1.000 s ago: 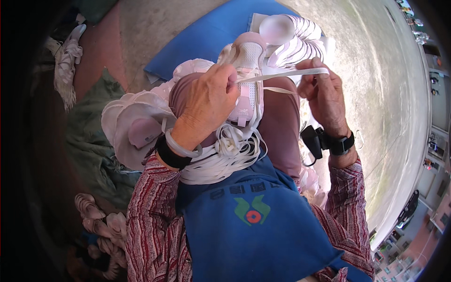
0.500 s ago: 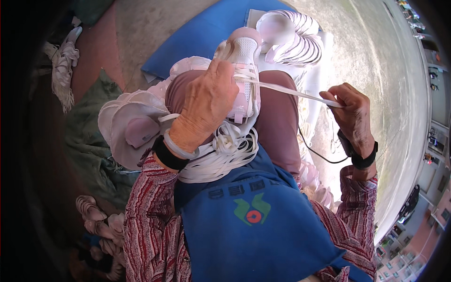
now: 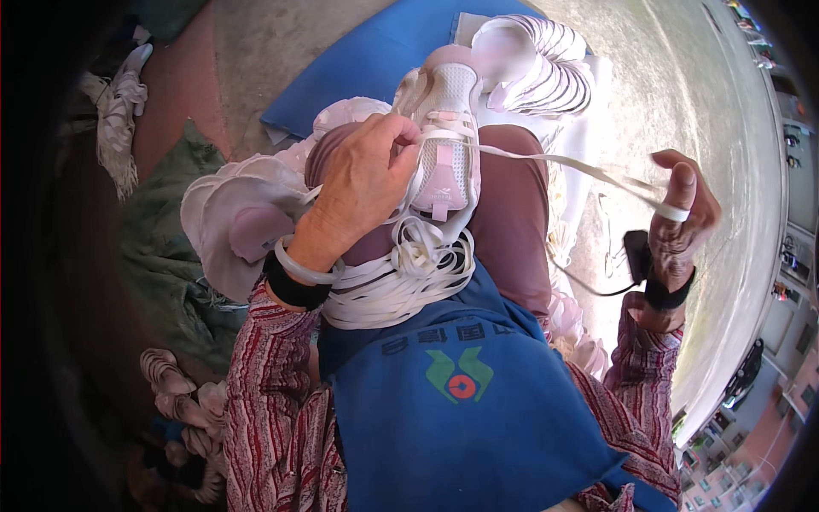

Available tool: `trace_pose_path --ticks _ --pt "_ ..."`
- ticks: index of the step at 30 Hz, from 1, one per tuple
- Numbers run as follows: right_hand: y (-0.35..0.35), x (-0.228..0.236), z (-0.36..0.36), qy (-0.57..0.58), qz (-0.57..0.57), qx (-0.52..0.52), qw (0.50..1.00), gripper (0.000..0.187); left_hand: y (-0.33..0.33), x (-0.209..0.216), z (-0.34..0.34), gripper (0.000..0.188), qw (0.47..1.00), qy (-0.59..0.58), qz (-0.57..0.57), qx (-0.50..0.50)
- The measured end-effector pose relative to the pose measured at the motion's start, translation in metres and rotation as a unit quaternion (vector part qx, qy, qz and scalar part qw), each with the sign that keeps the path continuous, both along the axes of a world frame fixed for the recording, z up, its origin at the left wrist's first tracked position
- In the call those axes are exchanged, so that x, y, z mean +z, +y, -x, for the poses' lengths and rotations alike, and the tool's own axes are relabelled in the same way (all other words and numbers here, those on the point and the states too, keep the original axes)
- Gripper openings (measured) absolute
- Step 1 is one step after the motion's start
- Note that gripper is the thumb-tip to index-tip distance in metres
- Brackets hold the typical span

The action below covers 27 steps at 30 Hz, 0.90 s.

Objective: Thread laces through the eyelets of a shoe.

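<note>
A pale pink and white shoe upper (image 3: pixel 450 94) lies across my lap, its pink tongue with a pull tab toward me. My left hand (image 3: pixel 363 183) is closed at its left edge, thumb and forefinger pinched by the lacing; the exact hold is partly hidden. From the lacing a white shoelace (image 3: pixel 563 160) stretches to the right, bowed a little. My right hand (image 3: pixel 685 205) is out to the right with the shoelace looped round its thumb, the fingers raised. Between my thighs, on the blue apron (image 3: pixel 478 427), rests a bundle of white laces (image 3: pixel 388 290).
Stacked shoe uppers (image 3: pixel 542 68) sit beyond my knees, beside a blue sheet (image 3: pixel 341 72). More pale uppers (image 3: pixel 226 213) lie by my left thigh, near a green cloth (image 3: pixel 171 247). A dark cord (image 3: pixel 589 286) runs to my right wrist. Further left hang bundled white laces (image 3: pixel 111 141).
My right hand has moved slightly outward and turned, its fingers opening upward with the lace round the thumb. The lace has slackened a little. My left hand has shifted slightly left and down.
</note>
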State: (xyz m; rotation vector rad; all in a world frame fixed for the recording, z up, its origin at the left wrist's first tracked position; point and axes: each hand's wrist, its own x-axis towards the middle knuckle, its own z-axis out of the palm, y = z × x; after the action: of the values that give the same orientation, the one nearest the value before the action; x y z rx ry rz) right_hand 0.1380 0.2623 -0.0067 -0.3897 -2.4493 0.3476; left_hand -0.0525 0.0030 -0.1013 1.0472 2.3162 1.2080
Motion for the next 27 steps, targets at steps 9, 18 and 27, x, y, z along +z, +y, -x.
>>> trace_pose_path --ticks 9,18,27 --pt "-0.042 0.023 -0.023 -0.360 0.353 0.257 0.824 0.020 0.003 -0.006 0.009 0.014 0.999 0.045 -0.014 -0.013" --pt "-0.060 -0.037 0.033 -0.153 0.385 0.133 0.900 0.013 0.021 0.059 0.007 0.014 0.991 -0.101 0.023 -0.089" --pt "-0.077 -0.081 0.081 -0.141 0.261 0.133 0.946 0.013 -0.004 0.012 0.021 0.015 0.992 0.098 0.076 0.017"
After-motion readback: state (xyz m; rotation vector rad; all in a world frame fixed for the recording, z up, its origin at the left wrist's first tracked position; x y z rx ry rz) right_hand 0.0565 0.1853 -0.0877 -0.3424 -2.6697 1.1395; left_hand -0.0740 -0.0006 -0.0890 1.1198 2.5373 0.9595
